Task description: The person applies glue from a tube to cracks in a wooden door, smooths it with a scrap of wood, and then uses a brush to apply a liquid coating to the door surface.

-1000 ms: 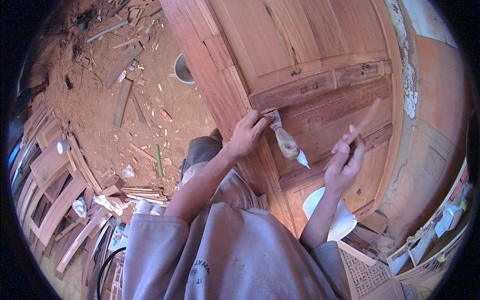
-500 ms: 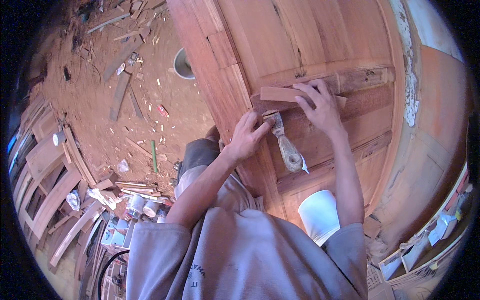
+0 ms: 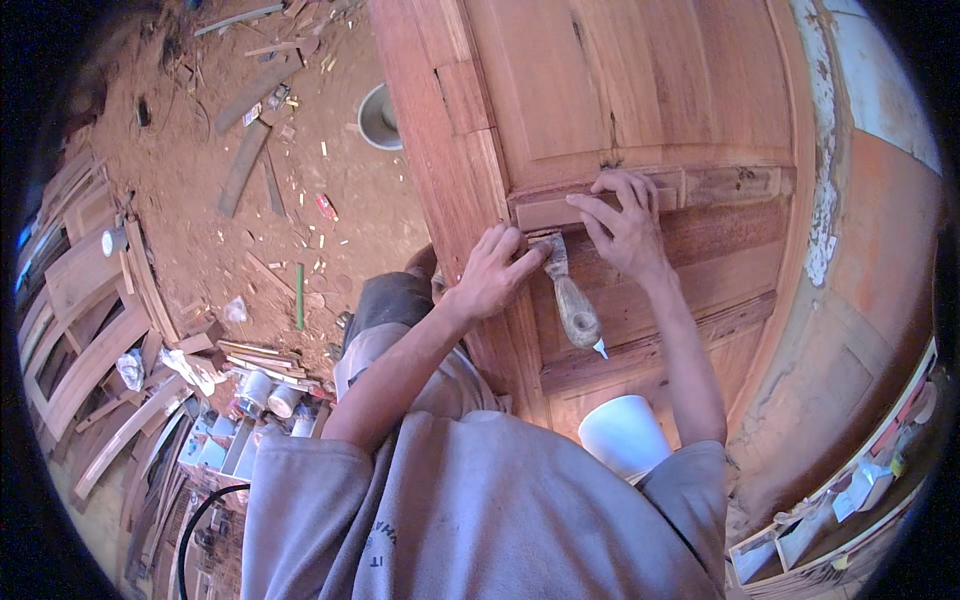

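My left hand (image 3: 492, 275) is closed at the blade end of a putty knife (image 3: 577, 312), its thumb against the blade. The knife's worn handle points down and right over the recessed door panel, with a small white tip showing at its end. My right hand (image 3: 628, 228) holds a short flat wood strip (image 3: 545, 213), fingers over its top face and thumb on its near side. The strip lies along a cross rail of the brown wooden door (image 3: 650, 90), just beyond the blade. My palm and fingers hide part of its right end.
A white bucket (image 3: 625, 437) stands by my right forearm. A grey bucket (image 3: 380, 117) sits on the dirt floor beyond the door's left edge. Wood offcuts (image 3: 243, 165) litter that floor. Stacked curved boards (image 3: 95, 360) and several cans (image 3: 255, 392) lie to my left.
The wood strip in my right hand has shifted from a slant to lying straight along the rail. My left hand stays at the putty knife. The whole view has shifted slightly.
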The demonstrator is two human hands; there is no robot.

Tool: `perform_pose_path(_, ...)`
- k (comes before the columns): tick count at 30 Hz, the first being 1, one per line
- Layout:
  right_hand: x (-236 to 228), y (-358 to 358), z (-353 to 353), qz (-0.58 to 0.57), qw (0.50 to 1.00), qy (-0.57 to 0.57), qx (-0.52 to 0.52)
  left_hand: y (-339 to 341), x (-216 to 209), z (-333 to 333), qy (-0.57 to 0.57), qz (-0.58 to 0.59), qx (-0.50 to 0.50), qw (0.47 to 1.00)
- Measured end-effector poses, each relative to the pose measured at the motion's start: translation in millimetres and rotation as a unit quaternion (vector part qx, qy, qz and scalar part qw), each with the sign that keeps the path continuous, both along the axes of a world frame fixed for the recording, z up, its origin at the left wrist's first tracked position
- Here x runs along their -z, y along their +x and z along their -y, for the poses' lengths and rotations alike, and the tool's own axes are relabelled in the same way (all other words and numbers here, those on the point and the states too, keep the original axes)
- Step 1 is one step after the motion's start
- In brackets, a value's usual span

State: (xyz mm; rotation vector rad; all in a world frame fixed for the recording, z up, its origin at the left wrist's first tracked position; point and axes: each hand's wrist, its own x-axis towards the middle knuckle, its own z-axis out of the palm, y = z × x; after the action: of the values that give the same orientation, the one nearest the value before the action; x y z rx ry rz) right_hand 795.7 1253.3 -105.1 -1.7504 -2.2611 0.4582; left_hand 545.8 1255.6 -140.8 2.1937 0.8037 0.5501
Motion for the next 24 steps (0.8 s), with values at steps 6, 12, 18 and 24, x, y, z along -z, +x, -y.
perform_pose_path(6,-14.0,5.2,2.5,0.044,0.997,-0.027,-0.050,2.6,4.0,0.3,0.008,0.012,0.003,1.000)
perform_pose_path(12,-26.2,10.5,2.5,0.040,0.995,-0.075,-0.055,1.1,4.6,1.6,0.020,-0.004,0.004,1.000)
perform_pose_path(18,-35.2,16.7,6.2,0.072,0.989,-0.095,-0.090,1.2,4.3,3.1,-0.012,-0.014,0.008,1.000)
perform_pose_path(24,-31.7,22.5,5.7,0.116,0.978,-0.105,-0.137,0.1,3.1,1.5,-0.015,-0.037,0.020,0.999)
